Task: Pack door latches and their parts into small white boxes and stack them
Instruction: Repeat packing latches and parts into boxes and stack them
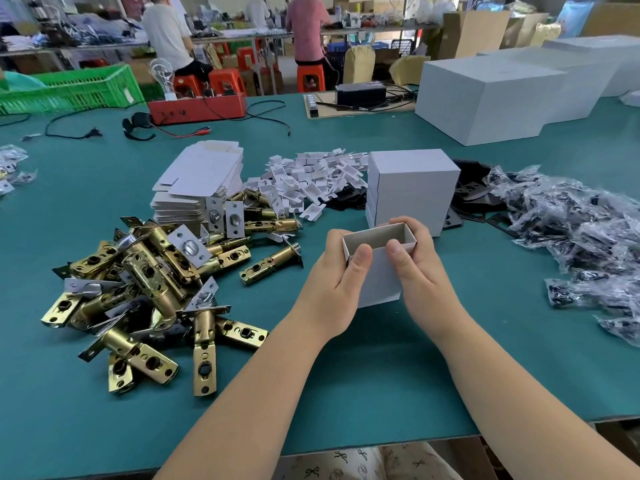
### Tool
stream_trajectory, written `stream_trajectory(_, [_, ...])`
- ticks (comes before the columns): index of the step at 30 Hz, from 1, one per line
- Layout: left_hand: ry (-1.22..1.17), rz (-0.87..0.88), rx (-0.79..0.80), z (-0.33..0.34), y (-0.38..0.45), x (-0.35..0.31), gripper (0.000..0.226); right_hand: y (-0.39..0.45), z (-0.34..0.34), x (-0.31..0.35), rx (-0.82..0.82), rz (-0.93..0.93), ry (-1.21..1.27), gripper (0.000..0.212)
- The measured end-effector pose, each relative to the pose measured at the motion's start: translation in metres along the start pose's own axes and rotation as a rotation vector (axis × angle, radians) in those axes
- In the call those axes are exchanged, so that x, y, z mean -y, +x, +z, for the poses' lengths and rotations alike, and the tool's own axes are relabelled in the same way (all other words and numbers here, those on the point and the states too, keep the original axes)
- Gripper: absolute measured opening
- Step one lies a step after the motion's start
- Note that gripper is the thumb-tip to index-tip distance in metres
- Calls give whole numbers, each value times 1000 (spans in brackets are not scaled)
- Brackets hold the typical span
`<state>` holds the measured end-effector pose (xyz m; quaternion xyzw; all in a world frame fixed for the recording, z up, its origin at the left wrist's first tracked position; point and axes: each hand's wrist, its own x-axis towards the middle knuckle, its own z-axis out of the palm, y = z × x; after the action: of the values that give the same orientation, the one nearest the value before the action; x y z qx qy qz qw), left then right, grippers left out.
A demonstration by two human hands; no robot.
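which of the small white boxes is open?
The box held in both hands, left hand and right hand: its top is open and looks empty inside. The stacked boxes behind it are all closed.

arms: bare, no sleeves seen | left hand (pixel 337 271): no glove or ring seen | right hand (pixel 420 268): same | lap: pale cloth, bow print

Teal table (pixel 346 375). At centre, white box (pixel 379 271), grey inside. At left, brass-gold latches (pixel 149 282) with silver plates. White flat cartons (pixel 204 174), white inserts (pixel 311 178), white stack (pixel 412 188). Black plates (pixel 471 195), clear bags (pixel 581 230) of black parts at right. Upper left, green crate (pixel 76 88), red tray (pixel 197 107). Orange stools (pixel 311 77).
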<state>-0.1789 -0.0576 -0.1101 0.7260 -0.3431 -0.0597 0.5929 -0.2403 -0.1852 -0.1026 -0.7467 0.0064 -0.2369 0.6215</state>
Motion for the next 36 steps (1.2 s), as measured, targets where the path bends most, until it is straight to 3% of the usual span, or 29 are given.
stream_trajectory(4, [74, -6, -60, -9, 5, -5, 70, -1, 2, 0, -66, -16, -47, 17])
stream_trajectory(6, [113, -77, -217, -20, 10, -7, 51, -3, 3, 0, -76, -22, -60, 16])
stream_trajectory(8, [438, -204, -366, -37, 15, -2, 34, -3, 4, 0, -78, -16, -61, 17])
stream_trajectory(11, [1100, -572, -219, -61, 16, 8, 37, -2, 3, 1, -86, -12, -65, 20])
stream_trajectory(13, [1221, -687, -94, -64, 15, 12, 36, -2, 4, 1, -94, -12, -64, 20])
stream_trajectory(15, [1250, -682, -66, -65, 16, 14, 30, -2, 4, 2, -96, -8, -63, 18])
stream_trajectory(19, [1206, -624, -86, -64, 18, 16, 32, -3, 3, 2, -103, 0, -78, 21])
stream_trajectory(22, [1009, -531, -182, -61, 20, 16, 42, -4, 4, 2, -102, 5, -71, 19])
stream_trajectory(27, [191, -436, -394, -60, 20, -1, 50, -4, 4, 3, -110, 11, -91, 20])
stream_trajectory(30, [-103, -256, -454, -60, 16, -21, 34, -4, 4, 4, -113, 4, -86, 21])
stream_trajectory(33, [-136, -126, -472, -61, 20, -44, 13, -4, 4, 5, -109, -1, -103, 22])
stream_trajectory(36, [-1, -34, -500, -60, 26, -67, 15, -4, 3, 5, -106, -3, -95, 22])
